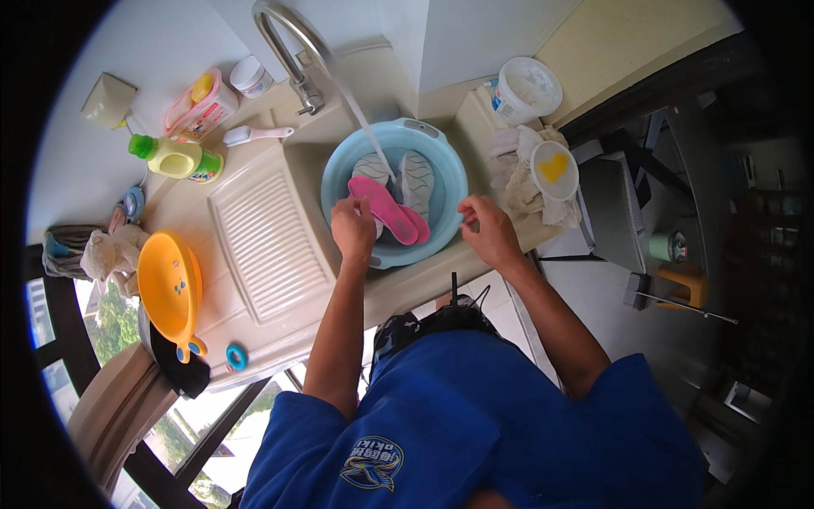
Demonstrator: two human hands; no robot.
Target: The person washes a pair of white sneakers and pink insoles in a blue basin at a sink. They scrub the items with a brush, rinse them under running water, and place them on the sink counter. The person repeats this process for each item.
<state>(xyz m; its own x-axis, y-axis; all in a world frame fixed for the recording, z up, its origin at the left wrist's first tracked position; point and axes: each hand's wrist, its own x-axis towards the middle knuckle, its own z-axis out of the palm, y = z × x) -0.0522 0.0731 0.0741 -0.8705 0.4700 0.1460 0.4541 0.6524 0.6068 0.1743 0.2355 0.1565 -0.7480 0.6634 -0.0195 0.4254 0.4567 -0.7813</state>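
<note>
A light blue plastic basin (331, 162) sits in the sink, and a stream of water falls into it. Inside are a pair of shoes with their pale patterned soles (417, 184) facing up. Two pink insoles (385, 207) overlap above them. My left hand (353, 230) grips the upper insole by its left edge, thumb on top. Just beside the basin's right rim is my right hand (488, 230), its fingers loosely bent and apart, with nothing seen in them. The metal faucet (289, 54) arches over from behind.
Left of the sink is a ribbed washboard (270, 245), with a scrub brush (257, 135), a detergent bottle (178, 159) and a yellow basin (168, 286) around it. To the right are crumpled cloths (521, 168), a lid (554, 170) and a white tub (528, 92).
</note>
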